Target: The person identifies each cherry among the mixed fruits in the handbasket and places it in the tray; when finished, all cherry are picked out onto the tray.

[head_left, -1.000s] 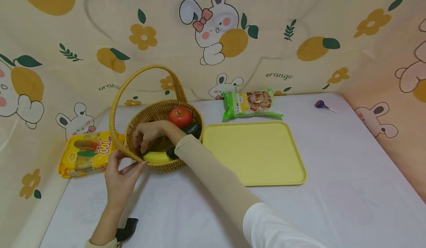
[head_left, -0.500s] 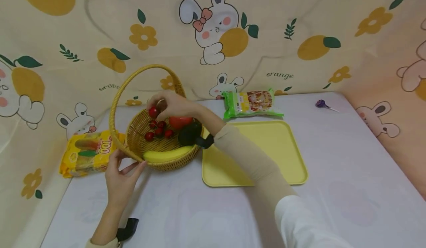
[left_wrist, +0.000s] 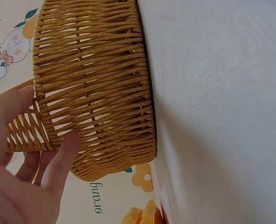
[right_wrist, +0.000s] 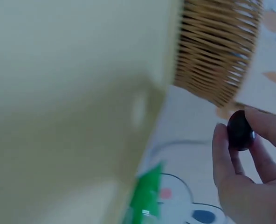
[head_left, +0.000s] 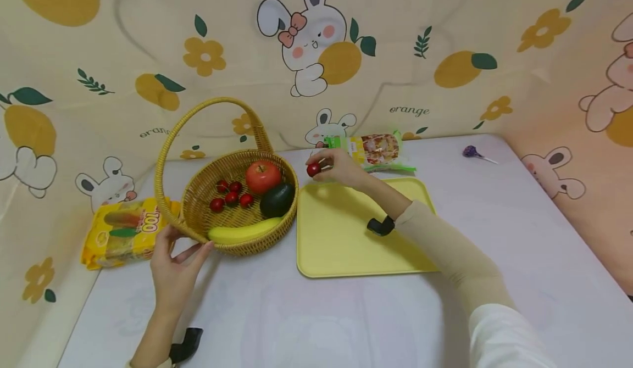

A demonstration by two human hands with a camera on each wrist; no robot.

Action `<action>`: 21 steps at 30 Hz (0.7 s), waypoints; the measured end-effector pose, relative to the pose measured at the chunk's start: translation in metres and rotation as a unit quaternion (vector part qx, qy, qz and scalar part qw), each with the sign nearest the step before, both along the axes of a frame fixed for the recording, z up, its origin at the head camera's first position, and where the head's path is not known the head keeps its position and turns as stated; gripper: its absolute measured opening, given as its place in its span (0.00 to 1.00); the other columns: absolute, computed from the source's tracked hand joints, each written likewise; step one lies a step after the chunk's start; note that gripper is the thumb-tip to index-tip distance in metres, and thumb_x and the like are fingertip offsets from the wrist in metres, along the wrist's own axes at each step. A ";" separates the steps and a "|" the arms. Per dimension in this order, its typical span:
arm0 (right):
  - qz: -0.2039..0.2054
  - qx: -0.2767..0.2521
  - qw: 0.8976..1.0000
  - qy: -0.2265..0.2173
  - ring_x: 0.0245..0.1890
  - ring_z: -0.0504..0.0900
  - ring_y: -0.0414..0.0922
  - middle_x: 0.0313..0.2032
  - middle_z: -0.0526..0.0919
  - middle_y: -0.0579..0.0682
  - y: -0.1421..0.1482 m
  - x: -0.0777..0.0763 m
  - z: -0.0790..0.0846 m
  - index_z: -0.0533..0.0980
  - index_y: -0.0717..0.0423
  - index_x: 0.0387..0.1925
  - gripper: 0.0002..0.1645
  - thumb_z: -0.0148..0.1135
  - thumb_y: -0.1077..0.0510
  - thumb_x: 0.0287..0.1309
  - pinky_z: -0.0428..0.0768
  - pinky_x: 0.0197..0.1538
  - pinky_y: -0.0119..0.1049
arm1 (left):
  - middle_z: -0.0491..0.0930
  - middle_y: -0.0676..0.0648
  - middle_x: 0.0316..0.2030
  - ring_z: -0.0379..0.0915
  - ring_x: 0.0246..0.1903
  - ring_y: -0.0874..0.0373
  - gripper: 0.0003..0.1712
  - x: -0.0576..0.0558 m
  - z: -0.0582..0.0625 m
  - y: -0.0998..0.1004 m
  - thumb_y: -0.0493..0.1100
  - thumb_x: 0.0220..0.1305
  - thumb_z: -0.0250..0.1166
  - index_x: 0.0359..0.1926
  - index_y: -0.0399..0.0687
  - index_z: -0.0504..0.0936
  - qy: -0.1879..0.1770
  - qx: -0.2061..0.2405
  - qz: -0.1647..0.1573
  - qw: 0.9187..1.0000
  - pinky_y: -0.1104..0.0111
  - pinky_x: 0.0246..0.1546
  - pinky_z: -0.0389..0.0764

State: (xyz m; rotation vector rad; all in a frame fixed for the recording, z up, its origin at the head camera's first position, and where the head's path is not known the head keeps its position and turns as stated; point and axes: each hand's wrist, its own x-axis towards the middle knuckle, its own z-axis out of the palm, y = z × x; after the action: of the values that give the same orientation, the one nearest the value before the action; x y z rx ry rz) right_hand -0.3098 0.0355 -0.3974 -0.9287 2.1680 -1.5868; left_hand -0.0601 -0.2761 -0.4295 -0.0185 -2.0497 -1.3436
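My left hand [head_left: 173,272] grips the wicker basket [head_left: 267,243] at the near foot of its tall handle. In the left wrist view thumb and fingers [left_wrist: 63,156] pinch the woven rim from both sides. Inside the basket lie several red cherries [head_left: 231,199], a red apple [head_left: 263,177], a dark green avocado [head_left: 277,200] and a banana [head_left: 244,232]. My right hand [head_left: 343,170] pinches one cherry [head_left: 314,169] between thumb and fingertips, over the far left corner of the yellow tray [head_left: 336,247]. That cherry [right_wrist: 240,131] looks dark in the right wrist view.
A yellow snack packet [head_left: 123,230] lies left of the basket. Behind the tray is a green-and-white food packet [head_left: 381,149], partly covered by the right hand. A purple lollipop [head_left: 472,152] lies at the far right. Patterned cloth [head_left: 222,27] walls in the white table [head_left: 346,324].
My right hand has come up out of the basket with a cherry and moved right, to the tray's far left corner. The left hand has kept its grip on the basket.
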 end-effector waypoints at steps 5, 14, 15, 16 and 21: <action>0.012 0.039 0.999 0.024 0.45 0.84 0.55 0.49 0.83 0.63 0.000 0.005 -0.017 0.79 0.73 0.48 0.20 0.71 0.73 0.52 0.86 0.50 0.36 | 0.73 0.44 0.50 0.72 0.50 0.52 0.41 0.000 -0.002 0.000 0.15 0.44 0.72 0.62 0.24 0.67 0.005 -0.003 -0.002 1.000 0.76 0.41 0.86; 0.026 0.056 0.998 0.020 0.40 0.83 0.53 0.43 0.83 0.62 -0.006 0.012 -0.027 0.79 0.72 0.44 0.18 0.71 0.74 0.48 0.87 0.47 0.36 | 0.73 0.49 0.49 0.72 0.49 0.52 0.41 -0.001 -0.003 0.000 0.14 0.42 0.71 0.61 0.22 0.67 0.011 -0.007 0.000 1.000 0.76 0.41 0.86; 0.026 0.063 0.997 0.022 0.40 0.83 0.52 0.43 0.83 0.62 -0.006 0.013 -0.027 0.79 0.71 0.44 0.18 0.72 0.74 0.48 0.87 0.46 0.35 | 0.73 0.49 0.49 0.72 0.49 0.52 0.41 -0.001 -0.002 0.000 0.14 0.43 0.71 0.61 0.22 0.67 0.009 -0.006 0.001 1.000 0.76 0.41 0.86; 0.026 0.072 0.997 0.026 0.40 0.83 0.51 0.43 0.83 0.61 -0.007 0.013 -0.027 0.79 0.71 0.44 0.19 0.72 0.74 0.48 0.86 0.45 0.34 | 0.73 0.48 0.49 0.72 0.49 0.52 0.41 -0.001 -0.002 0.000 0.14 0.43 0.71 0.61 0.22 0.67 0.008 -0.005 0.000 1.000 0.76 0.41 0.86; 0.028 0.107 0.993 0.047 0.39 0.82 0.49 0.42 0.84 0.60 -0.006 0.014 -0.031 0.80 0.69 0.45 0.19 0.73 0.72 0.48 0.84 0.44 0.32 | 0.73 0.43 0.50 0.72 0.50 0.51 0.41 0.002 0.000 -0.001 0.16 0.45 0.72 0.62 0.25 0.67 -0.006 -0.003 0.001 1.000 0.75 0.42 0.86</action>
State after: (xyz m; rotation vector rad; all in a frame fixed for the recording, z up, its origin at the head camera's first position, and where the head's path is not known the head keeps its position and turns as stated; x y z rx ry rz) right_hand -0.2962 0.0294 -0.4280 -1.0044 2.2985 -1.2773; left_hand -0.0585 -0.2769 -0.4298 -0.0105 -2.0633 -1.3403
